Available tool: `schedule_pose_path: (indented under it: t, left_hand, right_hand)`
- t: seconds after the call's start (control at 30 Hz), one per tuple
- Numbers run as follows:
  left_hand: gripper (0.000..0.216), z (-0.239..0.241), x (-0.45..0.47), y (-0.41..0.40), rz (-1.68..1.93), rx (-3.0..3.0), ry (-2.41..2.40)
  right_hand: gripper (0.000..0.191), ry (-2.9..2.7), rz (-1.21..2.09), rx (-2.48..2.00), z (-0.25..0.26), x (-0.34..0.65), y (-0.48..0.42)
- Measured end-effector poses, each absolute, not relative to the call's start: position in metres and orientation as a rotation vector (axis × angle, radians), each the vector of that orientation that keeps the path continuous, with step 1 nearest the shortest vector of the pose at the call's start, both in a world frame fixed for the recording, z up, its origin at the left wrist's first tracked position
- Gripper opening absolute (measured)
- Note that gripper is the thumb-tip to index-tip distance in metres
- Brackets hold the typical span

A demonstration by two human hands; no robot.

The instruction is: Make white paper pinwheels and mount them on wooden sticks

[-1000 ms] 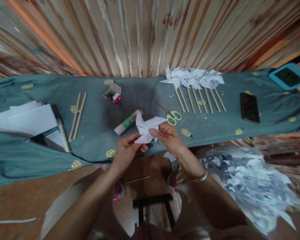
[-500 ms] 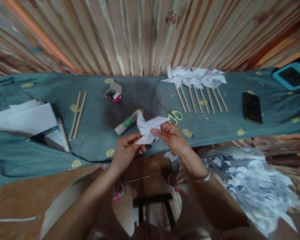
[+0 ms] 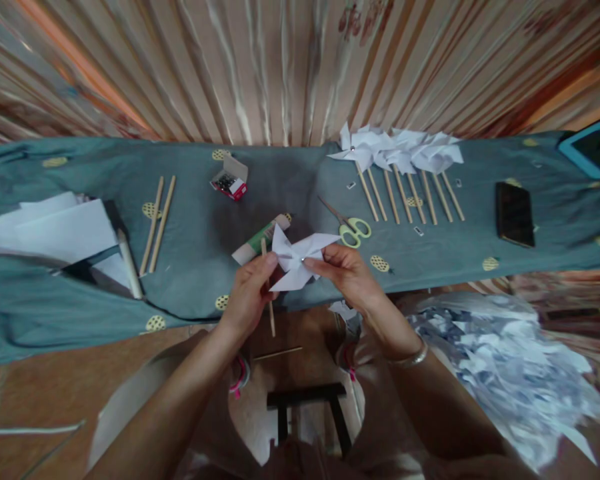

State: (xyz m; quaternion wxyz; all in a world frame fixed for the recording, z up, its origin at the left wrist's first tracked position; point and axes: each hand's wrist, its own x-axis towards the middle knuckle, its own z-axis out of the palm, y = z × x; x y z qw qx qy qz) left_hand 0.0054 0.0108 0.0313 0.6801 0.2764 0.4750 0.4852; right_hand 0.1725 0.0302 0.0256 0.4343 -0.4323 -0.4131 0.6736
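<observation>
A white paper pinwheel (image 3: 296,257) is held over the front edge of the teal cloth-covered table (image 3: 190,227). My left hand (image 3: 250,293) is closed on a thin wooden stick (image 3: 269,293) that stands nearly upright behind the pinwheel's left side. My right hand (image 3: 345,270) pinches the pinwheel at its centre, where a small metal pin shows. A glue stick (image 3: 257,241) lies on the cloth just behind the pinwheel.
Green-handled scissors (image 3: 350,227), a small open box of pins (image 3: 229,180), two loose sticks (image 3: 157,223), white paper sheets (image 3: 55,230), a row of finished pinwheels on sticks (image 3: 405,167), a dark phone (image 3: 515,213) and a blue-cased tablet (image 3: 593,150) lie on the table. Paper scraps (image 3: 510,373) pile at lower right.
A wooden stick now shows in my left hand, held upright against the pinwheel. The pinwheel and both hands have shifted slightly up and left.
</observation>
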Motion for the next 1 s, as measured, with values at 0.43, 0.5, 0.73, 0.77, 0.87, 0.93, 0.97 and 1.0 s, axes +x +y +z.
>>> schedule_pose_path:
  t: [0.43,0.5,0.73,0.77,0.87,0.93,0.97,1.0]
  left_hand:
    - [0.031,0.03,0.015,0.017,1.092,0.729,1.073]
    - [0.031,0.029,0.015,0.017,1.092,0.731,1.079]
    - [0.029,0.028,0.016,0.019,1.082,0.733,1.119]
    - [0.029,0.028,0.016,0.019,1.085,0.73,1.122]
    - [0.027,0.028,0.017,0.02,1.095,0.72,1.132]
    - [0.026,0.028,0.018,0.02,1.1,0.717,1.13]
    - [0.026,0.028,0.018,0.021,1.103,0.717,1.126]
    - [0.026,0.028,0.018,0.021,1.105,0.717,1.121]
  right_hand:
    - [0.027,-1.093,1.621,-1.157,0.023,0.172,0.03]
    - [0.026,-1.098,1.608,-1.155,0.023,0.172,0.03]
    - [0.033,-1.093,1.595,-1.187,0.026,0.172,0.031]
    - [0.033,-1.092,1.592,-1.186,0.026,0.172,0.031]
    - [0.033,-1.1,1.571,-1.174,0.025,0.173,0.031]
    - [0.032,-1.107,1.553,-1.169,0.024,0.173,0.03]
    - [0.032,-1.11,1.547,-1.168,0.024,0.173,0.03]
    - [0.032,-1.113,1.543,-1.168,0.023,0.173,0.03]
